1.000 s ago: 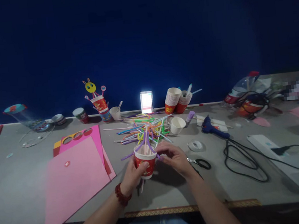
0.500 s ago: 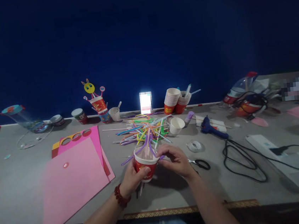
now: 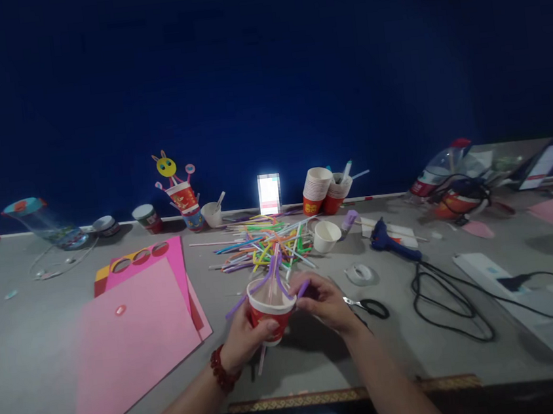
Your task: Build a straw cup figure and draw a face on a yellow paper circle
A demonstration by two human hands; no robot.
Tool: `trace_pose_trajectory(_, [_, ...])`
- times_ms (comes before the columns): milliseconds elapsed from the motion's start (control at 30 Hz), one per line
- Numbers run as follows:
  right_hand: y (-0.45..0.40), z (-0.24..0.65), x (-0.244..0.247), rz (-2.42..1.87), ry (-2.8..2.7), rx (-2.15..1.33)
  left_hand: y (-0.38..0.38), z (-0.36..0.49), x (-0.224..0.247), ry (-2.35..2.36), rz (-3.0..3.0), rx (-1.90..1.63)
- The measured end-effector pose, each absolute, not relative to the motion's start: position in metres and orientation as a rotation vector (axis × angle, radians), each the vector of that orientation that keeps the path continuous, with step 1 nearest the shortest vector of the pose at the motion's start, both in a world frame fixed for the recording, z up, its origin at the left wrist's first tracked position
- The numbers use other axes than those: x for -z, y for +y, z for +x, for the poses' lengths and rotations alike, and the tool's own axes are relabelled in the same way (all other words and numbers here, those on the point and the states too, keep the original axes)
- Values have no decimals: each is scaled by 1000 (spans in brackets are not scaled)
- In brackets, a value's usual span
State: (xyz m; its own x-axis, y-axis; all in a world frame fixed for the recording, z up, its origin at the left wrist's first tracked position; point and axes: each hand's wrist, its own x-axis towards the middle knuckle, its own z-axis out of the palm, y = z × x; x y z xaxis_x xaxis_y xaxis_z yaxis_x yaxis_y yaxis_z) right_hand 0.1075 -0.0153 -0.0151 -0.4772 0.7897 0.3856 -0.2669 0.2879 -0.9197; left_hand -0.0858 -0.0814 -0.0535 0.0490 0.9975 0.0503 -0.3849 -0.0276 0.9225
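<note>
A red paper cup (image 3: 273, 316) with a white rim is held upright by my left hand (image 3: 245, 339), the thumb across its front. Purple bendy straws (image 3: 272, 270) rise from the cup and spread out over both sides of its rim. At the right rim, my right hand (image 3: 323, 301) pinches the end of one purple straw (image 3: 303, 288) between thumb and fingers. A pale straw (image 3: 261, 360) sticks out beneath the cup. Just right of my right hand lie scissors (image 3: 372, 307) with black handles.
A heap of coloured straws (image 3: 260, 241) lies behind the cup, beside a white paper cup (image 3: 327, 236). Pink card sheets (image 3: 137, 340) are at left. Right are clear tape (image 3: 360, 274), a blue glue gun (image 3: 392, 244) and a white power strip (image 3: 519, 306). A decorated cup figure (image 3: 184, 197) stands behind.
The right-hand purple straw's end now points upward from my right fingers, where it stuck out lower before. My left hand still holds the cup. The whole view has shifted slightly.
</note>
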Motion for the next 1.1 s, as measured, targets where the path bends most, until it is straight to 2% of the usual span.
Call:
trace_pose_trajectory(200, [-14,112,14,-445,-1583,-1529,-81,-86,53,767,954,-1322])
trace_pose_trajectory(533, [-16,112,10,-443,-1573,-1537,-82,-86,49,757,983,-1277])
trace_pose_trajectory(833, [-17,115,14,-509,-1626,-1445,-83,-85,38,801,1047,-1254])
trace_pose_trajectory(1100, [-28,95,31,-599,-1725,-1324,-84,-83,38,1043,1107,-1365])
